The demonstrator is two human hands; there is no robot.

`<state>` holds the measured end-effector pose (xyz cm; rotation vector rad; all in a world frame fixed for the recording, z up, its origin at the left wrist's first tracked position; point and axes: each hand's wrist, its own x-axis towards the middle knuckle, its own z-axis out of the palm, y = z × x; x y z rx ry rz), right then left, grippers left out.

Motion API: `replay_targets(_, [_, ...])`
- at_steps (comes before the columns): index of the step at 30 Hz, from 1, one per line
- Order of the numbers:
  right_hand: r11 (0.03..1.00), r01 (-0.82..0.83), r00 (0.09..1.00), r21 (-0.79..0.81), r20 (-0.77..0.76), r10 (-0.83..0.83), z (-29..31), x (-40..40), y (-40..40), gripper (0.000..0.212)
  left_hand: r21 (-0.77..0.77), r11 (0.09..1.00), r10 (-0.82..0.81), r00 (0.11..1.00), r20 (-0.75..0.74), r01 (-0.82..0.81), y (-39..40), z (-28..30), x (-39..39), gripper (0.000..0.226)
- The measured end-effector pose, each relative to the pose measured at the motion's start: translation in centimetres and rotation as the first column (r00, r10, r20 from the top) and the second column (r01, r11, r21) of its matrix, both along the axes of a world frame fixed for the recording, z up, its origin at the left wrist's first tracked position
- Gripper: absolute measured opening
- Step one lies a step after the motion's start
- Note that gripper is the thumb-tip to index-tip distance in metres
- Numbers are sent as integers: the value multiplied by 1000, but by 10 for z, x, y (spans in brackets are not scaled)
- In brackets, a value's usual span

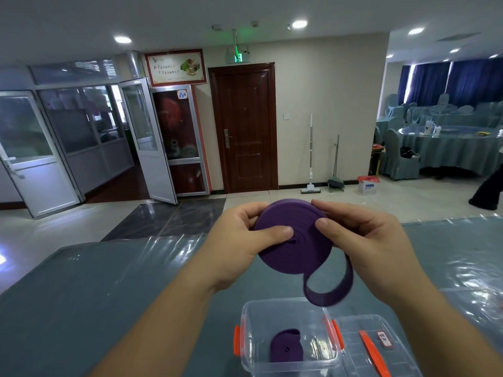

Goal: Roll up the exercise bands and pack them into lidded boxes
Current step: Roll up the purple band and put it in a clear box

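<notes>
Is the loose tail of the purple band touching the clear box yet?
Apart. In the head view the band's tail hangs in the air above the clear box rim; table shows between them.

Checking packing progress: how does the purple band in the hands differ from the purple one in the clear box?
The held band is in the air and has a loose tail loop; the boxed band is fully coiled and rests inside the clear box. The held coil looks larger. Both are purple.

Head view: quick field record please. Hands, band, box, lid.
left hand: grips the purple band coil, thumb pressed near its centre
right hand: pinches the coil's right edge
band tail: loose loop, not yet wound, hanging above the box
clear box: open on the table, one rolled band inside
lid: off, lying right of the box
</notes>
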<state>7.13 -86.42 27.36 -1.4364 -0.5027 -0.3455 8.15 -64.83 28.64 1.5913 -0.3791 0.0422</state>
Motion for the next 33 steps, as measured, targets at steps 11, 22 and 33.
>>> replay_targets(11, [998, 47, 999, -39, 5, -47, -3, -3, -3, 34, 17, 999, -34, 997, -68, 35, 0, -1, -1, 40])
replay_targets(22, [998, 43, 999, 38, -8, -43, -5, -4, 0, 32, -82, 997, -16, 997, -82, 10, -3, 2, 0, 48])
replay_targets(33, [996, 90, 992, 25, -87, -88, -16, -10, 7, 24, 122, 991, -33, 993, -116, 48, 0, 0, -1, 39])
